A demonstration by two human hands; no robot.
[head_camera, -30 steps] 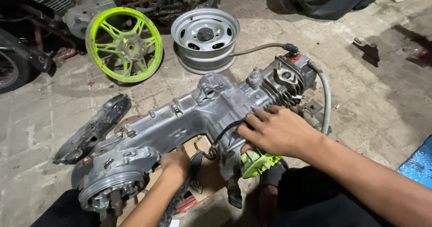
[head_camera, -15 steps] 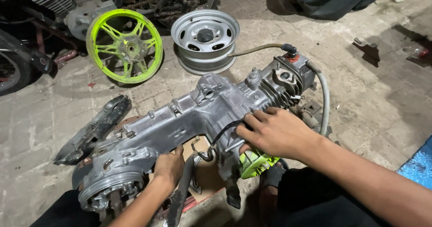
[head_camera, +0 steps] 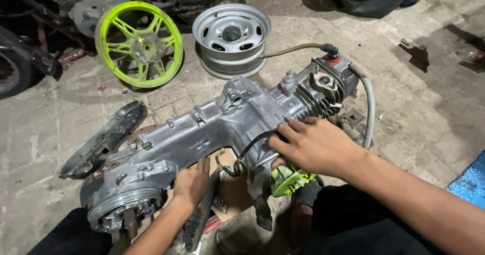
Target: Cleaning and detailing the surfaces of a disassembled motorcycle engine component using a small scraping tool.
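A grey scooter engine and transmission case point(head_camera: 212, 123) lies on the paved floor, cylinder end at the upper right. My right hand point(head_camera: 313, 146) rests on the case near the finned cylinder point(head_camera: 323, 91), fingers spread over a black cable point(head_camera: 252, 141), thumb under the edge. My left hand point(head_camera: 191, 182) presses against the lower side of the long case, next to a black lever-like part point(head_camera: 199, 219). A bright green plastic piece point(head_camera: 288, 179) sits just under my right hand.
A neon green spoked wheel point(head_camera: 139, 43) and a grey steel rim point(head_camera: 231, 35) lie beyond the engine. A dark cover point(head_camera: 103, 139) lies at left. A grey hose point(head_camera: 368, 103) curves off the cylinder. A blue sheet point(head_camera: 470, 182) is at right.
My left hand has slid down and to the left along the lower edge of the case. My right hand has stayed on the case by the cylinder.
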